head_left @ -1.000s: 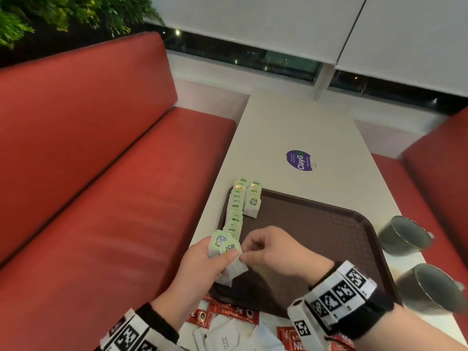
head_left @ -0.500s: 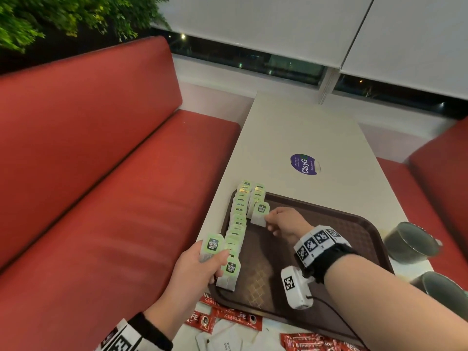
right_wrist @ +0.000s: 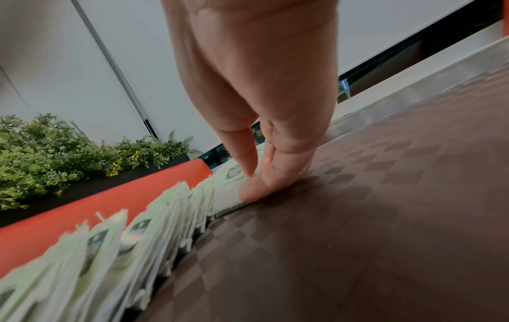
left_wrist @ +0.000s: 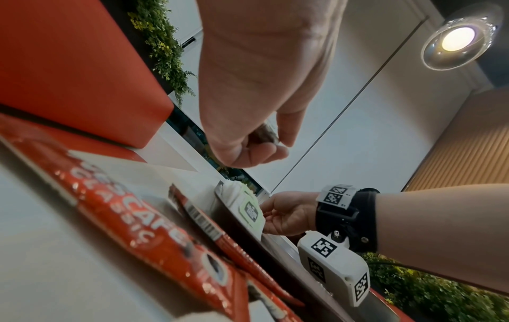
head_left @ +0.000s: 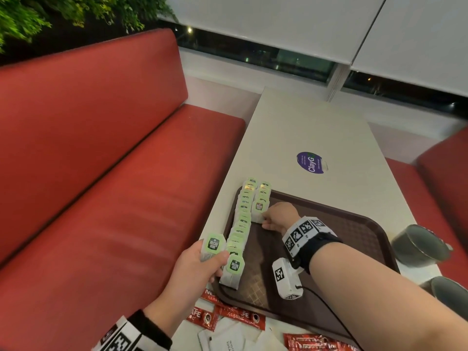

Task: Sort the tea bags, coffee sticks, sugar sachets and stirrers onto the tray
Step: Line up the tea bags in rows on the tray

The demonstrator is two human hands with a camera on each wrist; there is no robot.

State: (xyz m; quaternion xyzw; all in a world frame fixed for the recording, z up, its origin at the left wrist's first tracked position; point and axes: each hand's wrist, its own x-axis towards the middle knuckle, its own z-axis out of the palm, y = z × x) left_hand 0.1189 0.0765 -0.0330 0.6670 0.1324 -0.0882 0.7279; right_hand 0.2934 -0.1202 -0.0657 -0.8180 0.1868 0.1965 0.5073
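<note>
On the brown tray, green-tagged tea bags stand in a long row along the left rim and a short row beside it. My right hand pinches the front tea bag of the short row, low on the tray floor; the right wrist view shows thumb and fingers on that bag. My left hand holds a tea bag upright at the tray's near left corner, and another bag hangs by its thumb. Red coffee sticks lie on the table in front of the tray.
White sugar sachets lie among the coffee sticks at the table's near edge. Two dark mugs stand right of the tray. A purple sticker marks the white table beyond. Red benches flank the table.
My right hand left the left hand with one tea bag and carried it to the front of the short row. The left hand stayed put, holding fewer bags.
</note>
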